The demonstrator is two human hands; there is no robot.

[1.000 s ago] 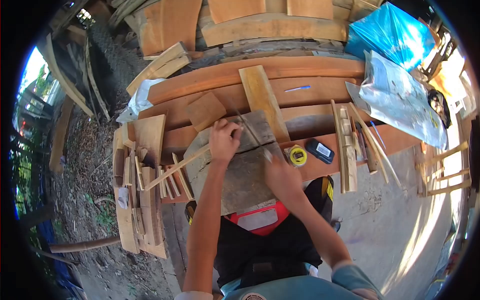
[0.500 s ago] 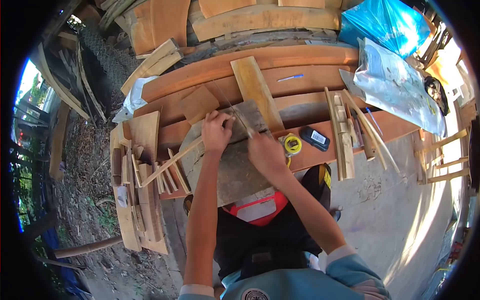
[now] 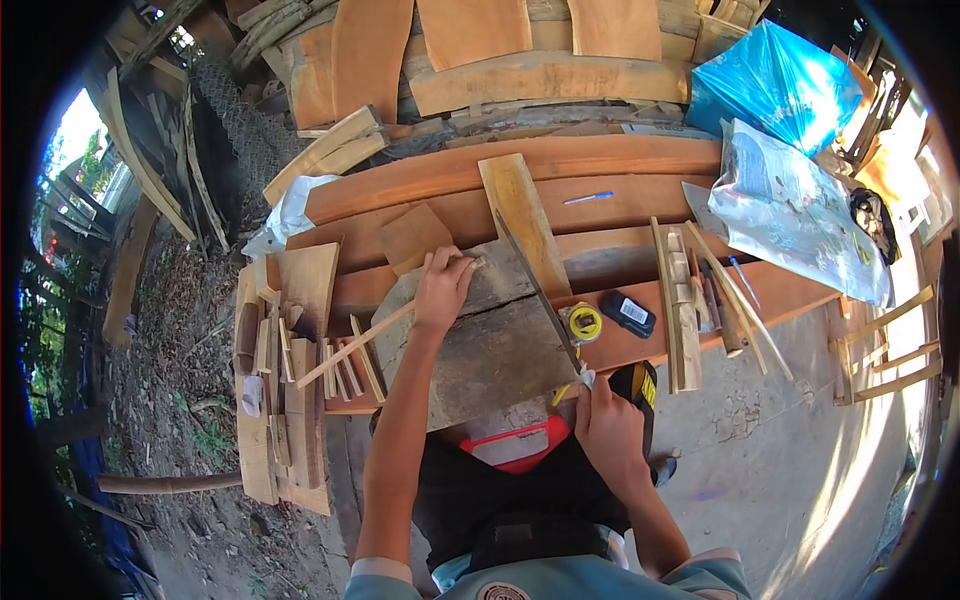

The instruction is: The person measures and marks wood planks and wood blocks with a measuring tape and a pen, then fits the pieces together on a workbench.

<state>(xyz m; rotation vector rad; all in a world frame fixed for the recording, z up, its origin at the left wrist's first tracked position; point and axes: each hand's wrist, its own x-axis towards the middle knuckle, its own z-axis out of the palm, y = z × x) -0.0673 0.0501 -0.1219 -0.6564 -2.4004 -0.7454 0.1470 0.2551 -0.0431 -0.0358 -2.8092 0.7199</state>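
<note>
Head view: left hand point(image 3: 441, 290) presses flat on a thin stick point(image 3: 352, 346) laid across the grey block point(image 3: 480, 345), fingers closed over the stick at the block's far-left corner. Right hand point(image 3: 610, 430) is wrapped around the saw point(image 3: 540, 295) handle at the block's near-right corner; the blade runs diagonally over the block toward the stick. Stick looks unsevered; kerf depth too small to read, so the cut is judged in progress. Tape point(image 3: 584, 322) lies just right of the block. Offcuts point(image 3: 290, 350) sit left of it.

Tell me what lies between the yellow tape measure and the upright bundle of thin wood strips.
In the head view, a black flat device lies between the tape measure and the strips.
</note>
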